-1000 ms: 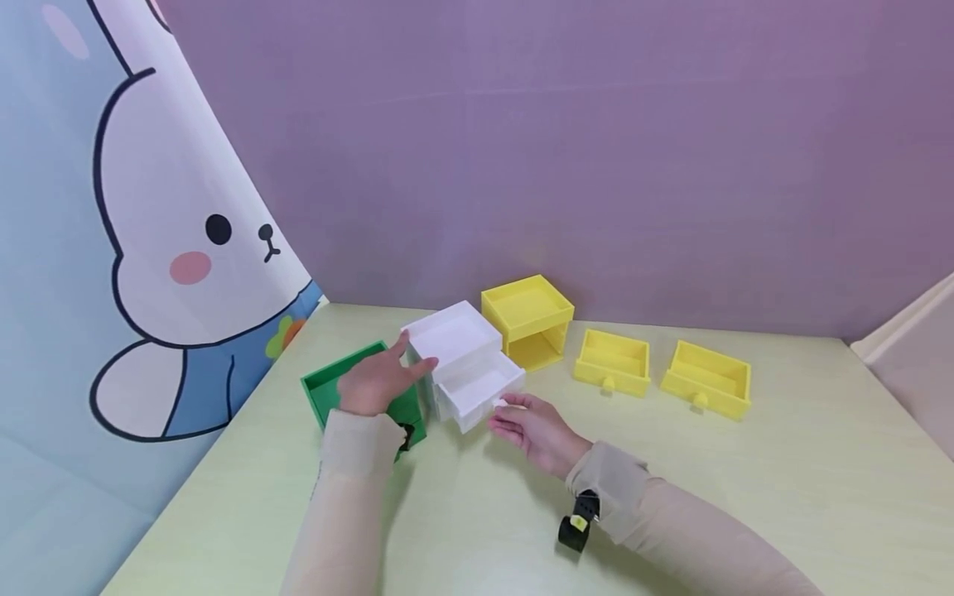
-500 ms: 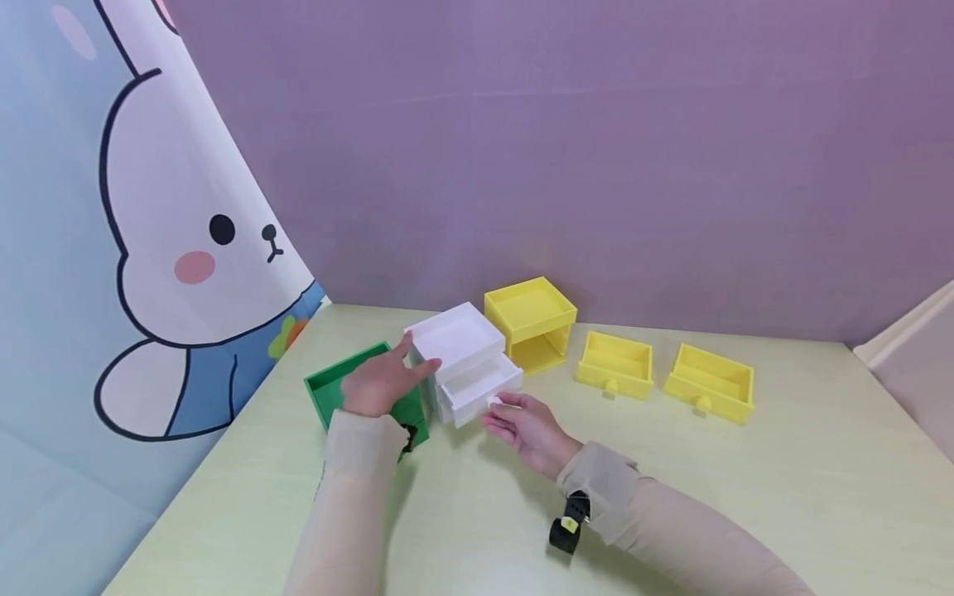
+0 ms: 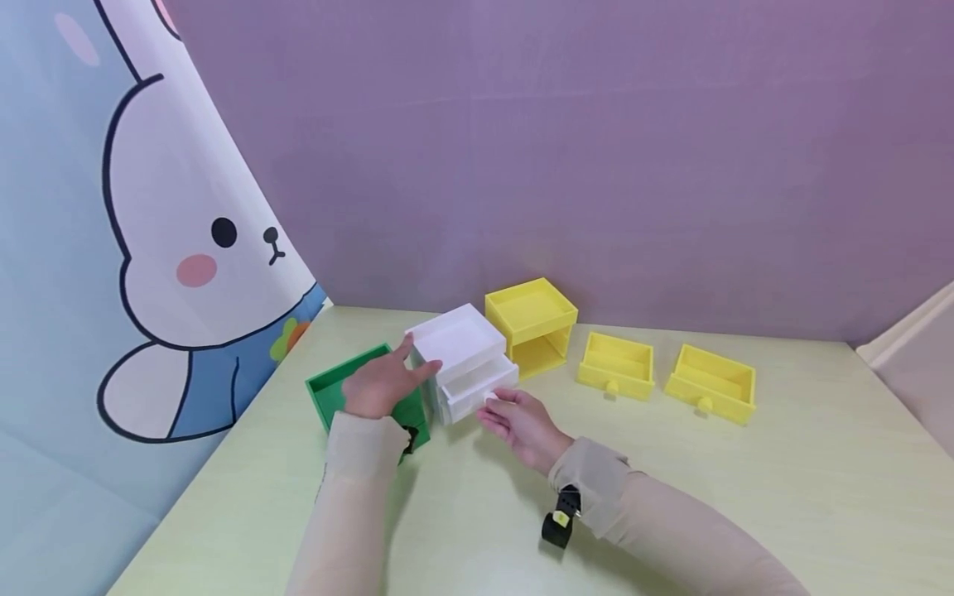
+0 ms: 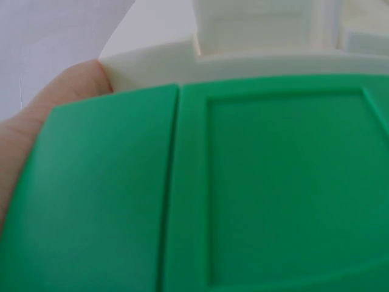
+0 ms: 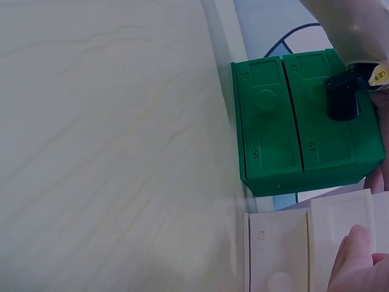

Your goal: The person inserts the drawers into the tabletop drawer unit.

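My right hand (image 3: 525, 426) pinches the knob of the upper white drawer (image 3: 477, 396), which sits partly pulled out of the white cabinet (image 3: 458, 335). In the right wrist view the thumb lies at the front of this drawer (image 5: 340, 213), above a lower drawer (image 5: 276, 249) that is pushed in. My left hand (image 3: 380, 382) reaches over the green cabinet (image 3: 335, 381), index finger and thumb spread against the left side and top edge of the white cabinet. Its other fingers are hidden. Green drawer fronts (image 4: 109, 188) fill most of the left wrist view.
Behind and right of the white cabinet stands a yellow cabinet (image 3: 532, 310) with an open front. Two loose yellow drawers (image 3: 614, 377) (image 3: 711, 401) lie farther right on the table (image 3: 812, 472). A purple backdrop (image 3: 596, 165) rises at the back, a rabbit-printed cloth (image 3: 171, 182) at left.
The upper white drawer has slid farther into the white cabinet, and my right hand has moved up and left with it. My left hand keeps its place on the cabinet.
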Action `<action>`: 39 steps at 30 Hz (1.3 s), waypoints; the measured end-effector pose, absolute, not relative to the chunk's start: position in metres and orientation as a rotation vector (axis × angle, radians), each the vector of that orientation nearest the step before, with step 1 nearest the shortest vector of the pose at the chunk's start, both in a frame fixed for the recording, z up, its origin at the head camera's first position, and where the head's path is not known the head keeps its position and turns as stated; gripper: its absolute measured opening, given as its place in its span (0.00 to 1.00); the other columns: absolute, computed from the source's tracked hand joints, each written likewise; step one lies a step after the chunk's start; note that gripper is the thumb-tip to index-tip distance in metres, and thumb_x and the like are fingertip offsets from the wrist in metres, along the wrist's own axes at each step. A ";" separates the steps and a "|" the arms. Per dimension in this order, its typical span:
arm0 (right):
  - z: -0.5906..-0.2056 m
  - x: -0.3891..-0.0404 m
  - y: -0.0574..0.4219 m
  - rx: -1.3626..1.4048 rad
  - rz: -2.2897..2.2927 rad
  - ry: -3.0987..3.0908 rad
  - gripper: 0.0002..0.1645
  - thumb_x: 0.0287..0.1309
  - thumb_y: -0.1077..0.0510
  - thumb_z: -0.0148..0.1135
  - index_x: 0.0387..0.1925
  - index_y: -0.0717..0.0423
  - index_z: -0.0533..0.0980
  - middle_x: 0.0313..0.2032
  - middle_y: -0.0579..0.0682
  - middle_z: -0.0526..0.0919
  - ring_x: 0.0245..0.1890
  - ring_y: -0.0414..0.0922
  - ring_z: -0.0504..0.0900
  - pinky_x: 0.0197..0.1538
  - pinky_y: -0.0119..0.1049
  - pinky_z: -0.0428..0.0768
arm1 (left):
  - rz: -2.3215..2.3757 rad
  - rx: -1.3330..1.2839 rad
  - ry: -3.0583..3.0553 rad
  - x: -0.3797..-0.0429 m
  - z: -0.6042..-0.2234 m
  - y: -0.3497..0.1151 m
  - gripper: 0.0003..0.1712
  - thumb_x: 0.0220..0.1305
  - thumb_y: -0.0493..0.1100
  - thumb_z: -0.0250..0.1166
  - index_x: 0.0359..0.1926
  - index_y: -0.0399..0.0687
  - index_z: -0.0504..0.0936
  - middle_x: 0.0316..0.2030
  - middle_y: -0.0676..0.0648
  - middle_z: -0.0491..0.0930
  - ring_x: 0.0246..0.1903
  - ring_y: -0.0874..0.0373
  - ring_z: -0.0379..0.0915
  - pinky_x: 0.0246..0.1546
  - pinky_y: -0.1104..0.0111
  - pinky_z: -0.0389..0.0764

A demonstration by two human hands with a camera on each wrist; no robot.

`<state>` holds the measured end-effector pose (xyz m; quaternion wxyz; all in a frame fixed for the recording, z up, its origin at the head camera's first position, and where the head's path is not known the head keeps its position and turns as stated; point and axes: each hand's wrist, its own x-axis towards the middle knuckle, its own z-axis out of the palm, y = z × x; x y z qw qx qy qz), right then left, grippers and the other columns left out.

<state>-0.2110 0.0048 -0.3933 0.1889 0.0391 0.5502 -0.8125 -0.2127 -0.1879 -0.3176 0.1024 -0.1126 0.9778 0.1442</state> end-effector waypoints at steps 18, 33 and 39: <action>-0.398 -0.227 -0.008 0.080 -2.319 1.522 0.12 0.66 0.71 0.48 0.50 0.71 0.65 0.31 0.54 0.79 0.30 0.40 0.81 0.42 0.31 0.80 | 0.368 -0.322 2.891 -0.216 -0.319 -0.188 0.47 0.63 0.75 0.44 0.76 0.61 0.46 0.22 0.43 0.72 0.19 0.54 0.65 0.21 0.66 0.59; -0.394 -0.237 -0.013 0.054 -2.216 1.772 0.15 0.63 0.70 0.55 0.50 0.73 0.68 0.32 0.58 0.81 0.26 0.40 0.81 0.38 0.35 0.82 | 0.385 -0.326 2.882 -0.216 -0.319 -0.188 0.47 0.64 0.74 0.45 0.76 0.59 0.45 0.24 0.44 0.73 0.22 0.53 0.67 0.22 0.66 0.60; -0.395 -0.240 -0.016 0.060 -2.167 1.832 0.16 0.63 0.68 0.56 0.51 0.71 0.68 0.36 0.62 0.82 0.27 0.41 0.82 0.42 0.39 0.81 | 0.374 -0.328 2.887 -0.216 -0.319 -0.189 0.47 0.63 0.74 0.44 0.76 0.59 0.45 0.23 0.43 0.72 0.18 0.55 0.62 0.22 0.66 0.59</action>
